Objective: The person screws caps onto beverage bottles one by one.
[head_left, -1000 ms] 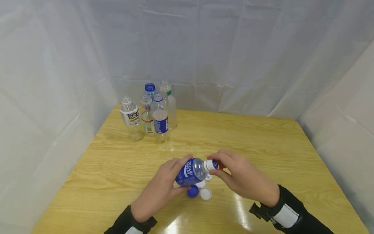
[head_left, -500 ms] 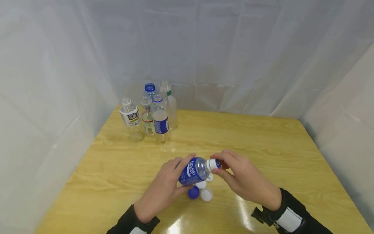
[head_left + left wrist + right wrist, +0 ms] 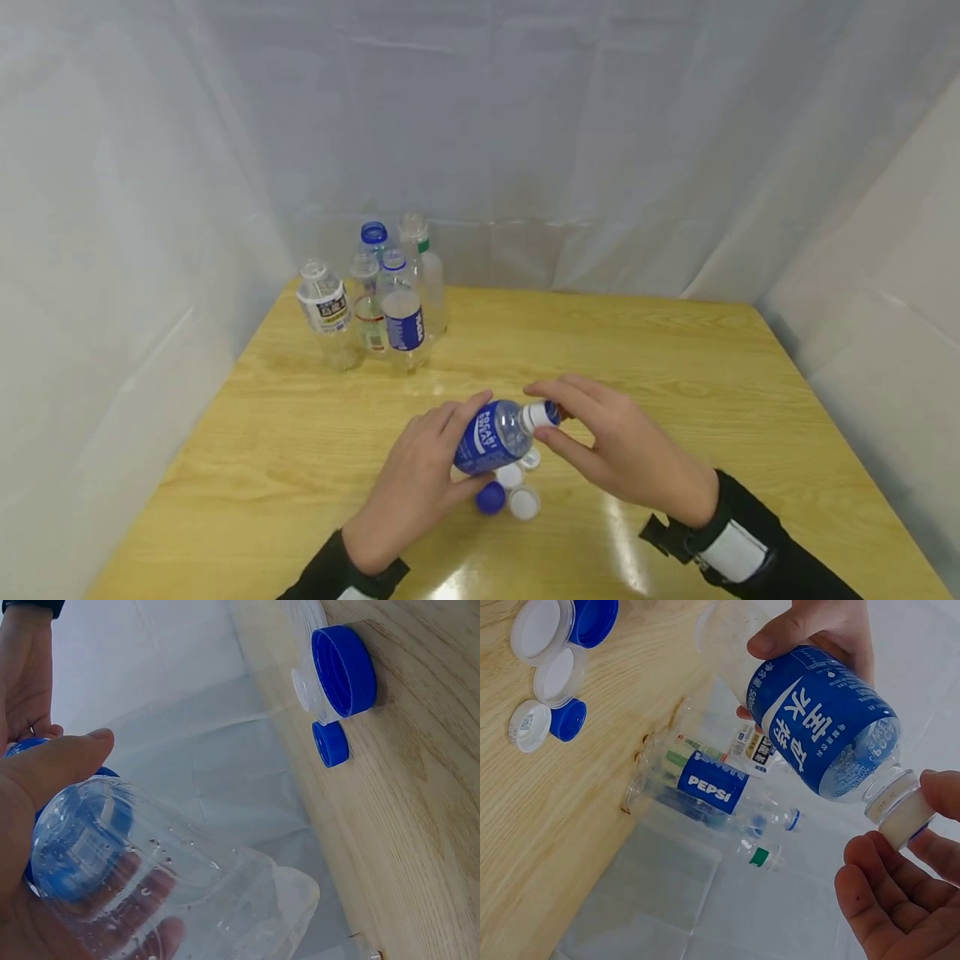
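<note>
while the left hand (image 3: 422, 465) grips a clear, blue-labelled plastic bottle (image 3: 487, 437), the right hand (image 3: 624, 446) pinches its round white plastic cap (image 3: 540, 414) — best turned squarely, the bottle unsqueezed.

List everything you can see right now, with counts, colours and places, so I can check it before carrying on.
Table: 1, yellowish wood, under everything else
Held bottle: 1, clear with blue label, tilted over the table's near part
Bottle cap: 1, white with blue top, on that bottle's neck
Loose caps: 5, three white and two blue, grouped on the near part
Standing bottles: 5, mostly clear, one blue-necked, far left of the table
Sheeting: count unclear, greyish white, behind and both sides
Left hand: 1, bare, gripping the held bottle
Right hand: 1, bare, pinching the bottle cap
Sleeves: 2, black, near edge
</note>
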The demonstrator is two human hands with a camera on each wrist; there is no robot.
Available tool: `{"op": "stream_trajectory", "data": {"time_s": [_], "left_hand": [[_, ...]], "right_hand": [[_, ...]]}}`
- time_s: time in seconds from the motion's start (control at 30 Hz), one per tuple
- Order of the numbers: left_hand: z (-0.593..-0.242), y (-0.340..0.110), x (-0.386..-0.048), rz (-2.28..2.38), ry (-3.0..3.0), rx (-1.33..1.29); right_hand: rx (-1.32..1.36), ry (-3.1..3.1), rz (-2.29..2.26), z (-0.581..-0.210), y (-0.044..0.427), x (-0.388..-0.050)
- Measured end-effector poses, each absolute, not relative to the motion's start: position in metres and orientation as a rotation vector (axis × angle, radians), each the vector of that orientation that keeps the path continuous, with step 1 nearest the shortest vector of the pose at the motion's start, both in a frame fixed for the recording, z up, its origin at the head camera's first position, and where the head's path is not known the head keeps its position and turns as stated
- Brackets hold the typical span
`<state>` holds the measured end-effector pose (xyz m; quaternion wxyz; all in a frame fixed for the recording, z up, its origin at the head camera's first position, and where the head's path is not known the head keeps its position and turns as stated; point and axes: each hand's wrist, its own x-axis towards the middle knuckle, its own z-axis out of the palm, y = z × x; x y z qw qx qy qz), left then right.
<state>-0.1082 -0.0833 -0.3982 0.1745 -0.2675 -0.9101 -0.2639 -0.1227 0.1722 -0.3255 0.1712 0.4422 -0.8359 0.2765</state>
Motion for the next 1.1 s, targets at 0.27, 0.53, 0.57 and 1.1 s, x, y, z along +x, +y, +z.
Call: {"op": "stream_trajectory", "data": {"time_s": [0.27, 0.53, 0.57, 1.1], "left_hand": [[-0.4, -0.081, -0.114, -0.71, -2.52, -0.74], [-0.404, -0.092, -0.115, -0.721, -2.474, -0.709], [-0.404, -0.093, -0.115, -0.712, -2.477, -0.709], [-0.409, -0.102, -0.113, -0.681, -2.553, -0.703]], "right_hand": [[1.231, -2.387, 0.826, -0.314, 0.175, -0.133], [1.086, -2.357, 0.75, -0.301, 0.198, -0.152], [1.063, -2.349, 0.731, -0.3, 0.203, -0.155], [0.684, -2.464, 0.534, -0.287, 0.28, -0.206]]}}
